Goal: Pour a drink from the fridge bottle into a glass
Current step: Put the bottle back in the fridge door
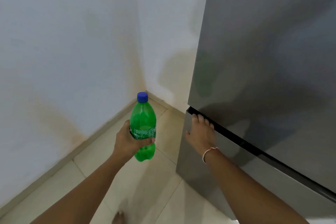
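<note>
My left hand (127,142) is wrapped around the middle of a green plastic bottle (143,120) with a blue cap, held upright in front of the wall corner. The cap is on. To its right stands a grey fridge (263,60) with both doors shut. My right hand (200,132) lies flat on the lower door's top left corner, with the fingertips in the dark gap between the two doors. No glass is in view.
White walls meet in a corner (145,78) behind the bottle, with a beige skirting along the floor. The floor is pale tile (145,187). A bare foot (119,217) shows at the bottom edge.
</note>
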